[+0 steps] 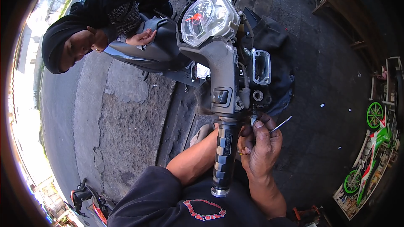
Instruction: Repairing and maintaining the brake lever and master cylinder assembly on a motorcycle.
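Observation:
A scooter's handlebar stands before me, with a black rubber grip (223,155) pointing toward my chest. My right hand (263,145) is closed beside the grip, its darkened fingers pinched at a small part by the lever mount. A thin metal rod (281,124), like a screwdriver shaft, juts out from between its fingers. My left forearm (195,157) passes behind the grip, which hides most of that hand. Just beyond my fingers are a small metal ring (258,95) and the brake fluid reservoir (261,67), its lid off.
A round speedometer (206,19) tops the handlebar. A person in a black head covering (63,38) leans over the scooter's seat (143,50) at the left. Dark cloth (273,38) lies beyond the reservoir. A green and white model motorcycle (372,147) stands at the right, near a wooden bench (347,8).

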Tool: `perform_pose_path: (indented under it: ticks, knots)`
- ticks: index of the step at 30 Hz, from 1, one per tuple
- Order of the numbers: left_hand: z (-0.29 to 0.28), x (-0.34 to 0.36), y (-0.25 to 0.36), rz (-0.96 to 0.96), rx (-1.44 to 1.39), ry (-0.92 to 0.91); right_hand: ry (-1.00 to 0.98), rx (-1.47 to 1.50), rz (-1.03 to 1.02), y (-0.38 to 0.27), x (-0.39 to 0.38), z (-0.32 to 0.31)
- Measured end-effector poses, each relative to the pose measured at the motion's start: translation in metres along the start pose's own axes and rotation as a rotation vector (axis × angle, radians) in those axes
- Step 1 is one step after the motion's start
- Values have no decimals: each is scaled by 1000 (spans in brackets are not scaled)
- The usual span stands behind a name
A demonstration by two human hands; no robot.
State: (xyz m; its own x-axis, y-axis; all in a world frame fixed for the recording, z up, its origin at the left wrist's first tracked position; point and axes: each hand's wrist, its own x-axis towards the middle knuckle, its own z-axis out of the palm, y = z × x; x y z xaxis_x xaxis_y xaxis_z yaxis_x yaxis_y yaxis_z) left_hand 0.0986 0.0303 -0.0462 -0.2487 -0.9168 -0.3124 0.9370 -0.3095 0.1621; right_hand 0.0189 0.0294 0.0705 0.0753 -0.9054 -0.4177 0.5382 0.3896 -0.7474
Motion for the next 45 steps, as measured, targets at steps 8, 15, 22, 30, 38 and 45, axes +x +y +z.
perform_pose_path:
  ticks: [8,15,22,30,38,45]
  knots:
    - [0,0,-2,-6,-3,-7,-1,16,23,0,0,-2]
    - [1,2,0,-7,0,-16,8,46,-9,0,-2,-1]
    - [0,1,2,-14,2,-17,-59,-40,-25,0,-5,-3]
    - [3,0,6,-7,5,-29,-75,-142,-117,2,-5,-6]
    - [4,-1,13,-3,4,-49,-42,-321,-226,8,6,-10]
    - [6,2,14,-16,0,-79,-2,-505,-305,10,8,-11]
